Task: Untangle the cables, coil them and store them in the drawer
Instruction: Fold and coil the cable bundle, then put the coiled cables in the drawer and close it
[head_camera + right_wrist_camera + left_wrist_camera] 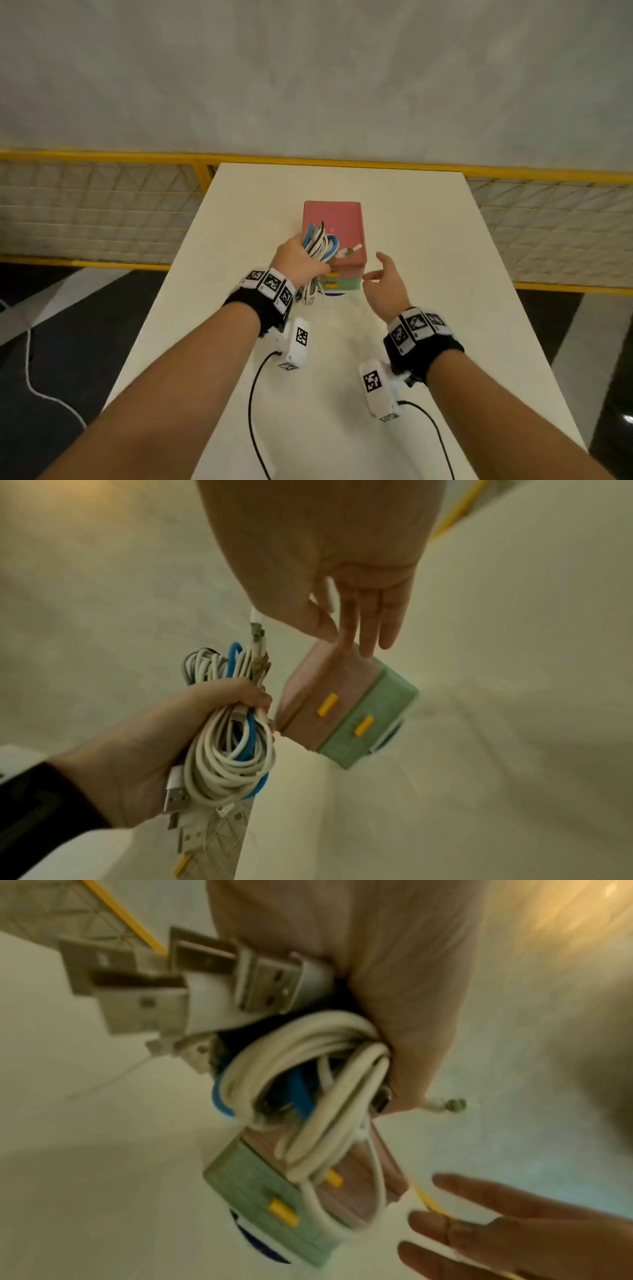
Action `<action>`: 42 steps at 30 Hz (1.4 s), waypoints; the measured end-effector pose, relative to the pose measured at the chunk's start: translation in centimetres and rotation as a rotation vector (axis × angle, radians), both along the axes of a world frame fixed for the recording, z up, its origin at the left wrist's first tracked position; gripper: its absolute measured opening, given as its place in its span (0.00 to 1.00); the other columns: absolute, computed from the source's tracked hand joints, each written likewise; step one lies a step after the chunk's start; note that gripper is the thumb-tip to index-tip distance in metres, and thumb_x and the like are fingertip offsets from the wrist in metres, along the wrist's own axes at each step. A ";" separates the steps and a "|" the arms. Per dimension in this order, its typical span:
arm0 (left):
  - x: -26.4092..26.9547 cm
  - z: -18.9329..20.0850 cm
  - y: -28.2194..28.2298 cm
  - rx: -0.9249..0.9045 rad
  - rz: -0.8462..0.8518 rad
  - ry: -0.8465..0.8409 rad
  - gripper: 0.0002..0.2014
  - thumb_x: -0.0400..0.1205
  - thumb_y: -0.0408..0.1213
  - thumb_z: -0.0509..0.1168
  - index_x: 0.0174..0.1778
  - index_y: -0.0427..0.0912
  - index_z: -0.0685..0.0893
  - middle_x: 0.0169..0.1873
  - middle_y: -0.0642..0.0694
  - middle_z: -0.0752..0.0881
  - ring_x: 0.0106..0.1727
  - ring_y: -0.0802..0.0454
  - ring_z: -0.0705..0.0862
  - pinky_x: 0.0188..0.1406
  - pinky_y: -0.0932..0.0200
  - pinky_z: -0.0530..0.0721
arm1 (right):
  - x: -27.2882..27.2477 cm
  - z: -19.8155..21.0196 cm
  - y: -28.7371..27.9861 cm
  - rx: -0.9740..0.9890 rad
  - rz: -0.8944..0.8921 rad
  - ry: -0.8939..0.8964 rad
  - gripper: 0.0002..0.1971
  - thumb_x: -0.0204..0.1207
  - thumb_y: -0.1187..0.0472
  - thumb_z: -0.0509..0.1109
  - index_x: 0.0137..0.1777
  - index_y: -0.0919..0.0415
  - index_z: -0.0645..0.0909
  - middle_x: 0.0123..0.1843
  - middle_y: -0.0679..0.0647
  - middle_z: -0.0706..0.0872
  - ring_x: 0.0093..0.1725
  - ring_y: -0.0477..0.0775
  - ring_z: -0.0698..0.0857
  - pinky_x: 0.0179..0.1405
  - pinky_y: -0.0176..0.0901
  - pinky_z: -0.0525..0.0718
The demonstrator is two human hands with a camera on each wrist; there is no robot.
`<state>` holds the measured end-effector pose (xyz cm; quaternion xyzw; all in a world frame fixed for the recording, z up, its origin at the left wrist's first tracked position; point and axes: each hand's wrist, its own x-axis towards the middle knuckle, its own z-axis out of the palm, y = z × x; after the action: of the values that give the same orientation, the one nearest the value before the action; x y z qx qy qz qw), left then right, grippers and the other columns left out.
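My left hand [298, 261] grips a coiled bundle of white and blue cables [320, 244] in front of the small drawer box [337, 219]. The bundle [227, 739] hangs from the fist [143, 739], with USB plugs [192, 988] sticking out at its end. The box has a pink drawer [315, 696] over a green drawer [373, 718], each with a yellow handle, and both look closed. My right hand [383, 281] hovers open just right of the box front, fingers [373, 626] straight and holding nothing. It also shows in the left wrist view [507, 1237].
The box stands near the middle of a white table [411, 240]. A yellow-framed mesh fence [102, 205] runs behind the table's far edge. Black wrist-camera leads [253, 394] trail over the near part of the table.
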<state>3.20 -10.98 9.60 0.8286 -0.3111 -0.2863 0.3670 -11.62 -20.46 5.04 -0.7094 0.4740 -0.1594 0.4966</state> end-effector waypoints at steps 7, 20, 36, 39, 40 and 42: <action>1.3 -2.6 -1.0 0.159 -0.094 0.035 0.14 0.66 0.34 0.77 0.46 0.43 0.84 0.40 0.46 0.88 0.44 0.46 0.87 0.40 0.59 0.82 | 3.9 -8.0 -0.8 0.468 -0.182 -0.026 0.41 0.74 0.60 0.71 0.80 0.61 0.49 0.52 0.62 0.83 0.43 0.56 0.82 0.47 0.55 0.86; 2.1 -1.8 -0.9 0.279 -0.234 -0.145 0.18 0.67 0.35 0.77 0.49 0.46 0.78 0.45 0.43 0.88 0.46 0.44 0.88 0.47 0.51 0.88 | 3.1 -8.7 2.5 0.391 -0.237 -0.224 0.20 0.70 0.75 0.72 0.62 0.75 0.73 0.43 0.66 0.85 0.30 0.54 0.82 0.23 0.37 0.83; 1.5 -2.1 -0.6 0.273 -0.232 -0.156 0.20 0.66 0.32 0.76 0.50 0.48 0.77 0.46 0.41 0.89 0.47 0.42 0.88 0.45 0.50 0.88 | 2.2 -6.0 1.2 -0.004 0.010 0.289 0.27 0.77 0.71 0.58 0.78 0.60 0.63 0.70 0.67 0.70 0.66 0.69 0.76 0.65 0.54 0.75; 0.9 -2.2 0.3 0.190 -0.151 -0.165 0.22 0.68 0.34 0.76 0.55 0.51 0.78 0.45 0.48 0.87 0.47 0.45 0.87 0.42 0.57 0.84 | 1.0 -6.1 2.1 -0.045 0.125 0.303 0.26 0.80 0.71 0.54 0.79 0.62 0.61 0.69 0.68 0.69 0.62 0.72 0.78 0.63 0.54 0.75; 0.4 -2.4 0.9 0.152 -0.117 -0.217 0.24 0.68 0.37 0.76 0.60 0.51 0.78 0.45 0.49 0.87 0.46 0.45 0.87 0.43 0.57 0.84 | 0.6 -6.2 2.4 -0.069 0.141 0.285 0.26 0.79 0.71 0.54 0.78 0.63 0.61 0.68 0.68 0.70 0.61 0.72 0.78 0.62 0.54 0.76; -0.9 -2.7 1.9 0.101 -0.133 -0.353 0.27 0.70 0.42 0.75 0.65 0.50 0.77 0.46 0.47 0.87 0.45 0.43 0.86 0.45 0.53 0.85 | 0.1 -6.5 2.7 -0.103 0.175 0.238 0.26 0.78 0.73 0.55 0.77 0.66 0.63 0.66 0.69 0.71 0.60 0.72 0.78 0.59 0.53 0.76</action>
<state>2.29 -9.07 6.95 0.8609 -0.4098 -0.1753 0.2451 -11.52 -17.72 -1.41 -0.7866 0.4568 -0.0545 0.4119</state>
